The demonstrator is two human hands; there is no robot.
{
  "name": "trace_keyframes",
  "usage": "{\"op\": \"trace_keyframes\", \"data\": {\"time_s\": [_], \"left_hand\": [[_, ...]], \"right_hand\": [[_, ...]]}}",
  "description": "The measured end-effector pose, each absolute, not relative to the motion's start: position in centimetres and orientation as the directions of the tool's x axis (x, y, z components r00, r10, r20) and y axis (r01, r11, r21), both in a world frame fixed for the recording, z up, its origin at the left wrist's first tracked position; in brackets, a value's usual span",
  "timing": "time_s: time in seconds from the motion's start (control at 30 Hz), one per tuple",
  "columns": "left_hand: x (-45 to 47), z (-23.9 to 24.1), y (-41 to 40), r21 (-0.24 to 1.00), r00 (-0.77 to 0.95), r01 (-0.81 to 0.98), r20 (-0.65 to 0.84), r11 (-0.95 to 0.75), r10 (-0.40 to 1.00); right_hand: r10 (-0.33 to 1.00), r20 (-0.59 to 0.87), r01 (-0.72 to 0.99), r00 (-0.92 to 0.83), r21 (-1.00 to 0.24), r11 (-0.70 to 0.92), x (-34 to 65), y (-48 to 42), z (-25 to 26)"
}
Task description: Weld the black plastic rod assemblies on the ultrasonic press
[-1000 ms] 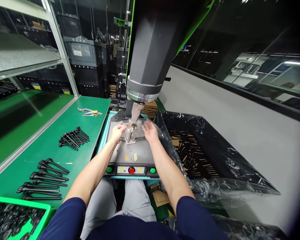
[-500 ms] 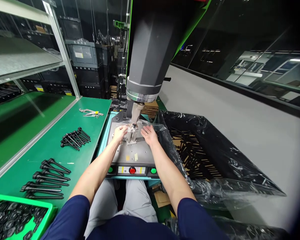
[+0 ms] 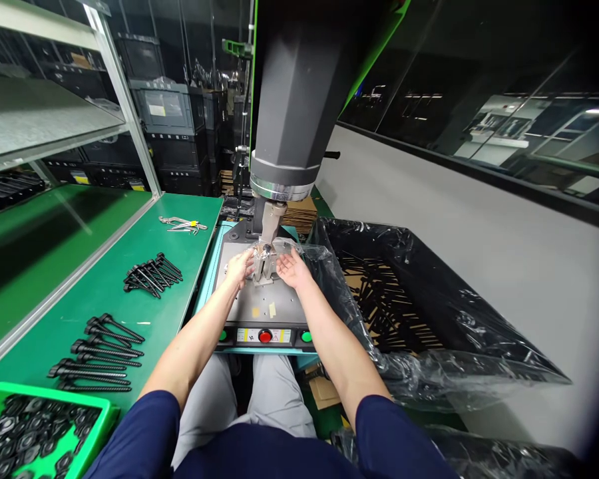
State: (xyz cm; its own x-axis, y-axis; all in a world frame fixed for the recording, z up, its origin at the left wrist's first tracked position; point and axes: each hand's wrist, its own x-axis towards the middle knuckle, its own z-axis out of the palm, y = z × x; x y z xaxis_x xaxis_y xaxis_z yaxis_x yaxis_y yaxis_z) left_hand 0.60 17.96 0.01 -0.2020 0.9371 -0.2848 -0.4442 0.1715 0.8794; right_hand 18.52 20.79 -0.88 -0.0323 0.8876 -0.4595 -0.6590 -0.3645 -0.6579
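Left hand (image 3: pixel 239 268): centre of the frame, fingers curled at the left side of the fixture (image 3: pixel 263 269); whether they pinch something or only press on it, I cannot tell.
Right hand (image 3: pixel 288 267): just right of the fixture, palm turned inward, fingers bent against a clear film (image 3: pixel 307 251); whether its grip is closed on the film cannot be told.
Part (image 3: pixel 263 251): a small shiny piece on top of the fixture, between the two hands, right under the horn (image 3: pixel 271 221); too small to name.
Press (image 3: pixel 299 86): big dark head filling the upper middle, horn hanging just above the part.
Base plate (image 3: pixel 264 307): grey, with two green buttons (image 3: pixel 306 336) and a red one (image 3: pixel 265 336) at its near edge.
Table (image 3: pixel 100 293): green, left of the frame; black bolts (image 3: pixel 152 274) in a loose heap, more laid in rows nearer, and a green tray (image 3: pixel 92 439) of black nuts at lower left.
Bin (image 3: pixel 404 299): right of the frame, lined with black plastic, dark parts inside.
Risk: both hands sit beneath the horn, so fingers could be crushed if the head came down; the film could also get trapped under the horn, and a nudge might shift the part off its seat.
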Motion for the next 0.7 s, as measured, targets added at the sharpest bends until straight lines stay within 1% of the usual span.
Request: {"op": "trace_keyframes", "data": {"time_s": [0.13,0.27,0.33,0.37,0.4,0.43,0.47,0.5,0.53,0.57,0.6,0.63,0.67,0.7], "left_hand": [[1.2,0.5,17.5,0.838,-0.184,-0.48,-0.386,0.26,0.904],[1.4,0.7,15.9,0.82,-0.162,-0.485,-0.426,0.304,0.89],[0.5,0.0,13.5,0.84,-0.178,-0.47,-0.392,0.272,0.903],[-0.3,-0.7,11.7,0.869,-0.209,-0.439,-0.346,0.228,0.915],[-1.2,-1.6,9.8,0.913,-0.246,-0.374,-0.266,0.162,0.932],[-2.4,-2.6,7.7,0.963,-0.315,-0.253,-0.169,0.089,0.934],[-3.6,-3.8,5.6,0.996,-0.386,-0.085,-0.062,0.031,0.921],[-4.9,-5.2,3.6,0.994,-0.439,0.11,0.049,-0.001,0.897],[-6.0,-6.6,1.8,0.956,-0.474,0.294,0.152,-0.007,0.867],[-7.1,-8.0,0.4,0.9,-0.491,0.435,0.22,0.019,0.843],[-7.9,-9.3,-0.6,0.852,-0.486,0.519,0.233,0.064,0.842],[-8.5,-10.6,-1.3,0.819,-0.479,0.563,0.215,0.11,0.851],[-8.9,-11.8,-1.6,0.8,-0.465,0.582,0.177,0.149,0.868],[-9.1,-12.8,-1.6,0.794,-0.442,0.582,0.128,0.175,0.888]], "right_hand": [[0.884,-0.466,-0.617,-0.016,-0.692,-0.376,17.8,20.6,0.1],[0.869,-0.496,-0.634,-0.002,-0.671,-0.384,17.6,20.2,1.0],[0.863,-0.505,-0.64,-0.002,-0.662,-0.389,18.4,19.1,0.7],[0.869,-0.494,-0.628,0.01,-0.68,-0.379,19.2,18.2,0.1],[0.884,-0.467,-0.594,0.038,-0.722,-0.355,20.2,17.0,-0.7],[0.905,-0.417,-0.528,0.078,-0.788,-0.317,21.4,15.6,-1.8],[0.937,-0.312,-0.418,0.156,-0.881,-0.223,22.7,14.0,-3.2],[0.951,-0.193,-0.251,0.24,-0.959,-0.131,24.0,12.3,-4.7],[0.95,-0.073,-0.054,0.303,-0.997,-0.059,25.2,10.4,-6.4],[0.942,0.036,0.152,0.335,-0.988,-0.017,26.2,8.7,-8.1],[0.935,0.114,0.339,0.337,-0.941,-0.008,27.1,7.0,-9.7],[0.931,0.164,0.48,0.326,-0.877,-0.014,27.7,5.5,-11.2],[0.934,0.181,0.57,0.308,-0.821,-0.029,28.2,4.3,-12.6],[0.943,0.174,0.619,0.282,-0.784,-0.04,28.5,3.4,-13.8]]}}
